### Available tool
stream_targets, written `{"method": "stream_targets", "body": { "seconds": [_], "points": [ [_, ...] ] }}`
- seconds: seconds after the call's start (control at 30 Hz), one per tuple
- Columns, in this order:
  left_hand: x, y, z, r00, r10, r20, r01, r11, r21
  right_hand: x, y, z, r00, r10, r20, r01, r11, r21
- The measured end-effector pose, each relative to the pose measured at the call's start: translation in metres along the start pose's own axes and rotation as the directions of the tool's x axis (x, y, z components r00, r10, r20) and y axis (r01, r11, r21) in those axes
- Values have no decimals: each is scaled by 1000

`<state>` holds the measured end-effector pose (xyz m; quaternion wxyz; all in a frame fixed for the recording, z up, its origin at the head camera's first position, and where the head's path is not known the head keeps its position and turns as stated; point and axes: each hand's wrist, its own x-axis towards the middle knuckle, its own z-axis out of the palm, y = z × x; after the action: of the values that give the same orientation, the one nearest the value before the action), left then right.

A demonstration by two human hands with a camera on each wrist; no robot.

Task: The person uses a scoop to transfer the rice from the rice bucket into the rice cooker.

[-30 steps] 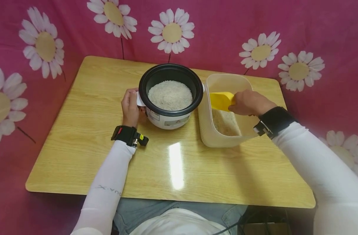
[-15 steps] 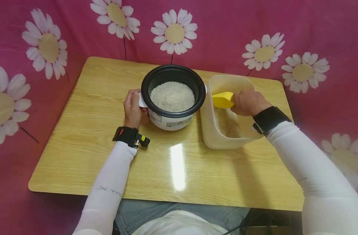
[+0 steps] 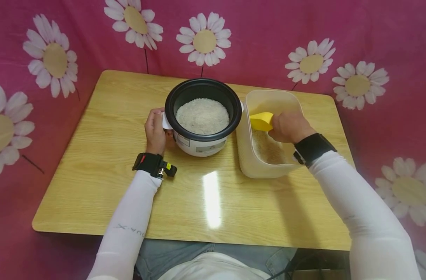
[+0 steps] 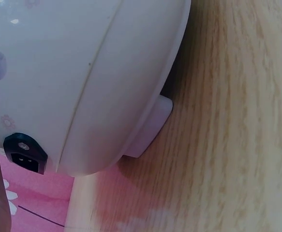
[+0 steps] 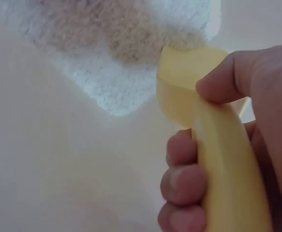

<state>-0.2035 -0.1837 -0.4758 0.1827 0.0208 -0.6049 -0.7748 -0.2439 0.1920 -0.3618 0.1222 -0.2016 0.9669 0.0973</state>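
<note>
In the head view a rice cooker [image 3: 207,147] with a black inner pot [image 3: 234,93] stands on the table, white rice [image 3: 202,116] heaped inside. My left hand [image 3: 155,134] grips the white side handle [image 3: 166,121]. Beside the cooker is a translucent plastic bin [image 3: 249,163] with more rice [image 3: 267,147] at its bottom. Inside the bin, my right hand [image 3: 288,126] holds a yellow scoop [image 3: 261,121] by its handle. The right wrist view shows the thumb on top of that scoop [image 5: 223,159] and curled fingers below; whether rice lies in it I cannot tell.
The wooden table [image 3: 94,175] ends near the person's lap. A pink cloth with daisies [image 3: 255,39] hangs behind it. A dark power socket [image 4: 25,153] sits on the cooker's side. Straps with small cameras [image 3: 151,164] are on both wrists.
My right hand and forearm have shifted left with the scoop, staying inside the bin. The left hand keeps its grip on the cooker handle. The whole head view has moved slightly.
</note>
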Motion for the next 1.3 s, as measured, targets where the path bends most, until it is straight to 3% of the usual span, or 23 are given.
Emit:
{"method": "stream_targets", "body": {
  "seconds": [0.17,0.53,0.9,1.3],
  "points": [
    [-1,1,1,1000,-3,6,3,1000,-16,-4,-3,6,999,20,-32,-20,1000,-6],
    [1,1,-2,999,-29,-17,28,999,-27,-3,-4,3,999,39,24,-41,996,85],
    [1,-2,-2,1000,-3,3,3,1000,-13,-7,-5,7,1000,30,10,-31,993,115],
    [-1,-1,0,1000,-14,5,14,999,-31,-9,-5,10,995,53,87,-67,984,165]
  ]
}}
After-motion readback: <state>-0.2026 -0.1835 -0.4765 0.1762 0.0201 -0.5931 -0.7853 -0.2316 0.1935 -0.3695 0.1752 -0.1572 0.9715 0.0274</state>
